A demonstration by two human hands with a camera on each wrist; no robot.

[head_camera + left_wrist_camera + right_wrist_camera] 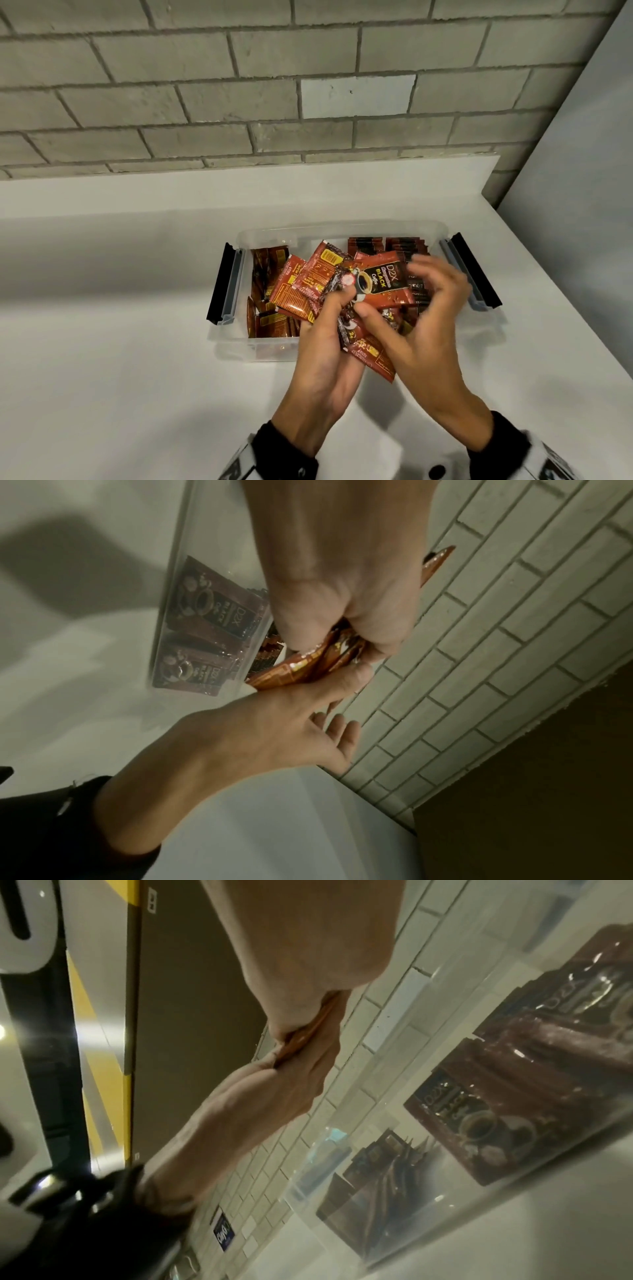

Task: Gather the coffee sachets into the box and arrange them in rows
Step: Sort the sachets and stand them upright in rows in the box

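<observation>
Holding: the left hand (322,346) grips a fanned bunch of coffee sachets (318,284) just above the near edge of the box, low in the middle of the head view, fingers curled round the bundle.
Right hand: the right hand (421,325) meets the same bunch from the right; its thumb presses on the top sachet (380,284), the one showing a coffee cup and the word BLACK, while its fingers curve blurred behind. It pinches that sachet.
Box: the clear box (342,228) sits on the white counter (120,342), centre of the head view, with a black clip (224,284) at its left end and another (474,270) at its right.
Rows: sachets stand on edge in dark rows (404,245) at the upper right of the box.
Loose ones: more sachets (267,284) lie jumbled in the left half.
Through the wall: in the left wrist view, two sachets (205,620) show flat against the clear side, centre left.
Behind: a grey brick wall (239,85) fills the top of the head view.
</observation>
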